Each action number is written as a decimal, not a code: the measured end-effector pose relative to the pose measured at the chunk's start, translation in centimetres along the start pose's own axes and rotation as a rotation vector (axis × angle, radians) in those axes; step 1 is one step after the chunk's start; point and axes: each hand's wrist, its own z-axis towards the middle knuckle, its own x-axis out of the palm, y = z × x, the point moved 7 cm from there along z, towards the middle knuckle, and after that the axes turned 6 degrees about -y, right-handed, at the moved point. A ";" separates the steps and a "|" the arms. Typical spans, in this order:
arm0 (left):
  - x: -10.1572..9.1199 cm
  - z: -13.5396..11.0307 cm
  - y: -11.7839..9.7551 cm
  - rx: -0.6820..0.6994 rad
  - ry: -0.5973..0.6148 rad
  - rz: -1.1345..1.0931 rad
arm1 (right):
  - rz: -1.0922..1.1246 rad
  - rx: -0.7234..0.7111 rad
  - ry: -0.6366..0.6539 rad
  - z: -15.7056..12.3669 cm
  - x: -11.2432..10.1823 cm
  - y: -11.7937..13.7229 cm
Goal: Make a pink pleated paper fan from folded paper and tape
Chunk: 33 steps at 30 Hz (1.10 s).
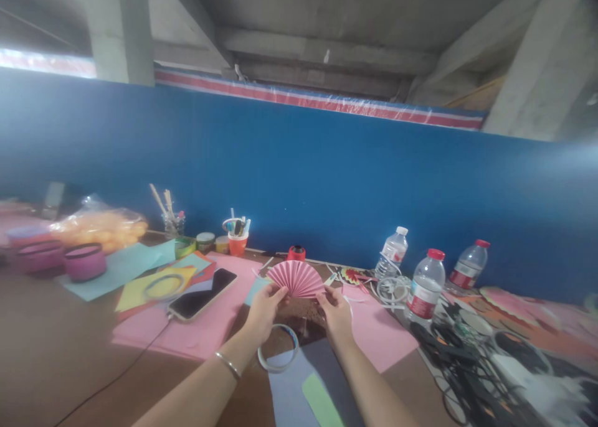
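Note:
A pink pleated paper fan [297, 279] is spread open in a half circle above the table. My left hand [265, 307] pinches its lower left edge, fingers closed on the paper. My right hand [335, 310] pinches its lower right edge in the same way. A thin bracelet sits on my left wrist. Below my hands lies a roll of clear tape [278, 348] on the brown table [56, 346], beside grey and green paper strips [308, 389].
A phone [202, 294] on a cable lies on pink paper [196, 333] to the left, among coloured sheets. Cups with brushes and pens [237, 235], small jars and a red tape roll [296, 253] line the blue wall. Three water bottles [423, 290] and tangled cables stand right.

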 end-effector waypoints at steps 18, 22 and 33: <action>-0.2 -0.3 -0.2 -0.063 -0.087 -0.308 | -0.041 0.065 0.077 -1.3 1.1 -0.2; -0.2 -0.5 -0.3 -0.065 -0.097 -0.321 | -0.051 0.054 0.090 -1.4 1.2 0.1; -0.2 -0.4 -0.1 -0.073 -0.106 -0.323 | -0.055 0.027 0.081 -1.2 1.0 -0.1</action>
